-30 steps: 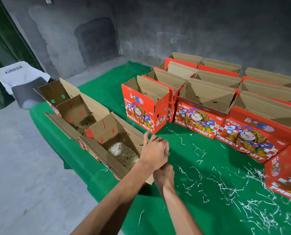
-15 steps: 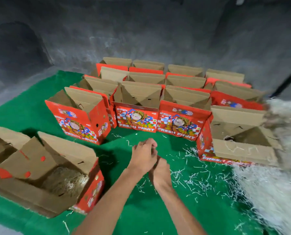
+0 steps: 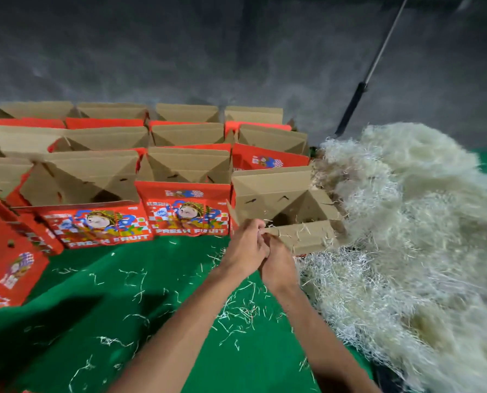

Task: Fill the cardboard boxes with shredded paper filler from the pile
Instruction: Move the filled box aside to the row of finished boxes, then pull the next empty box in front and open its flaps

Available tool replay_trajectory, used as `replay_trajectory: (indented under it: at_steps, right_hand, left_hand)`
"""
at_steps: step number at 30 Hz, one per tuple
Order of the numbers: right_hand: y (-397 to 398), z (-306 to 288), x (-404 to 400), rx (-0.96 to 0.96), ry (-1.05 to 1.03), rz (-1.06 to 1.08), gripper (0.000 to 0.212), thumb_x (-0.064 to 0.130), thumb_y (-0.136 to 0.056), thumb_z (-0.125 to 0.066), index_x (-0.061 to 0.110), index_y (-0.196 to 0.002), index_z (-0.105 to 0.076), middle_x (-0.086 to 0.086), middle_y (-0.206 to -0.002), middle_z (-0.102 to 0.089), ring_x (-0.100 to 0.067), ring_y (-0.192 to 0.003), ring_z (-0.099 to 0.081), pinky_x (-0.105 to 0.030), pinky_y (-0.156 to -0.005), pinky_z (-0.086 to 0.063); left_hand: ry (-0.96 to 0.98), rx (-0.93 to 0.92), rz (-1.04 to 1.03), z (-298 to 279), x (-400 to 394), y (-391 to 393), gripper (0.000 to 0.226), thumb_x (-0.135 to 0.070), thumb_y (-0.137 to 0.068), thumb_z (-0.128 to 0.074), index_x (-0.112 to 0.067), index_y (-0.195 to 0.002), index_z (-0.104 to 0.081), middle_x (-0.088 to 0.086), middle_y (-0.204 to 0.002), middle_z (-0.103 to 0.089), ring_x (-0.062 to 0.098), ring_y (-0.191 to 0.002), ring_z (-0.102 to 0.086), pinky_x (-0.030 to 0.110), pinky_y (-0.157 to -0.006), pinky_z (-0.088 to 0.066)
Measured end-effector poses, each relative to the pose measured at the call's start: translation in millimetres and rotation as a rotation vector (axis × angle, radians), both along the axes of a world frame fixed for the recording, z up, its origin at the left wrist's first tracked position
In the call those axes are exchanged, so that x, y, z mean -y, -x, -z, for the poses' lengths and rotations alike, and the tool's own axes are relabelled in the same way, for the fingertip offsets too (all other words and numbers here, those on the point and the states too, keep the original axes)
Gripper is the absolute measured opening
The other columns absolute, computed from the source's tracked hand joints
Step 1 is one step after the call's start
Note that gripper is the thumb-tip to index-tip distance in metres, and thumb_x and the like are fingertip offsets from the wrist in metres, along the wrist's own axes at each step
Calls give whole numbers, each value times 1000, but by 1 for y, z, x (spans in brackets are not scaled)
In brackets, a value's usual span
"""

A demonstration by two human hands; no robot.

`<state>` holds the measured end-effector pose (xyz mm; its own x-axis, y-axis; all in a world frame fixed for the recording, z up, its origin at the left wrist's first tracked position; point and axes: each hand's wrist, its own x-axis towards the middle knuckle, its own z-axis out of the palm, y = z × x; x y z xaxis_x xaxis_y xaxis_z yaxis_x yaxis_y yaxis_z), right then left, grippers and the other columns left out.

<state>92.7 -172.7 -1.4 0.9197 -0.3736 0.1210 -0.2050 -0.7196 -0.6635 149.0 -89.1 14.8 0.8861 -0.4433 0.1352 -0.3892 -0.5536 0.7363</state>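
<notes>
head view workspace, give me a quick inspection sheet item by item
surface: green cloth over the table, strewn with loose paper shreds.
job's things: red cardboard boxes stand open in rows; shredded paper pile heaped at right, against the nearest open box.
clutter: stray shreds scattered near the forearms.
hands: left hand and right hand pressed together before the nearest box; any grip is hidden.
cables: nothing seen.
surroundings: grey concrete wall; a dark pole leans behind the pile.
</notes>
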Motion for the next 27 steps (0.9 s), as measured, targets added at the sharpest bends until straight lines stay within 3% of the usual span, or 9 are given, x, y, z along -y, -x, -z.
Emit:
replay_trajectory:
  at_steps: [3, 6, 9, 11, 14, 16, 23, 27]
  right_hand:
    - [-16, 9, 45, -59, 78, -8, 26, 0, -92, -56, 11, -114, -64, -6, -111, -68, -26, -96, -65, -39, -84, -58]
    - [-32, 20, 80, -126, 135, 19, 37, 4, -89, -62, 15, -125, -59, -8, -123, -63, -29, -111, -59, -41, -98, -52]
    - [-49, 31, 109, -179, 205, 34, 52, 14, -90, -61, 21, -140, -50, -8, -146, -50, -30, -137, -42, -49, -117, -31]
    - [-58, 40, 125, -206, 244, 0, 53, 21, -92, -59, 19, -144, -46, -9, -152, -44, -29, -145, -32, -49, -121, -22]
    - [-64, 53, 140, -236, 339, -65, 54, 25, -94, -59, 15, -144, -44, -9, -152, -43, -26, -148, -27, -46, -123, -17]
    - [-65, 58, 142, -228, 383, -76, 53, 18, -93, -57, 16, -144, -45, -8, -150, -46, -26, -147, -28, -47, -122, -18]
    - [-61, 55, 138, -207, 456, -34, 43, 13, -88, -57, 23, -130, -57, -1, -133, -58, -24, -132, -44, -42, -112, -27]
    - [-40, 50, 132, -218, 453, -46, 41, 13, -87, -60, 25, -126, -59, 0, -127, -61, -23, -125, -50, -41, -107, -30]
  left_hand:
    - [-106, -101, 46, 9, 40, -19, 56, -7, -93, -58, -19, -144, -38, 8, -139, -52, 26, -110, -65, 44, -97, -53]
    - [-244, -140, 49, 23, 69, -42, 70, -5, -91, -60, -20, -151, -27, 9, -145, -44, 29, -123, -55, 47, -105, -47]
    - [-431, -70, 57, 38, 87, -65, 63, -8, -89, -62, -16, -146, -36, 11, -138, -52, 31, -126, -50, 44, -110, -38]
    - [-447, -129, 73, 45, 96, -75, 50, -7, -89, -60, -18, -135, -47, 9, -125, -62, 31, -116, -59, 43, -103, -44]
    - [-490, -145, 106, 51, 105, -82, 25, -12, -92, -57, -22, -115, -61, 6, -112, -70, 27, -97, -67, 38, -89, -54]
    - [-515, -98, 126, 55, 107, -83, 12, -13, -94, -55, -21, -99, -62, 7, -106, -72, 27, -91, -68, 35, -83, -55]
    - [-485, -156, 110, 59, 97, -75, 25, -15, -97, -48, -20, -116, -62, 7, -99, -68, 30, -86, -66, 30, -65, -44]
    - [-523, -147, 120, 52, 89, -55, 17, -15, -96, -47, -23, -101, -61, 6, -89, -65, 26, -75, -62, 27, -59, -36]
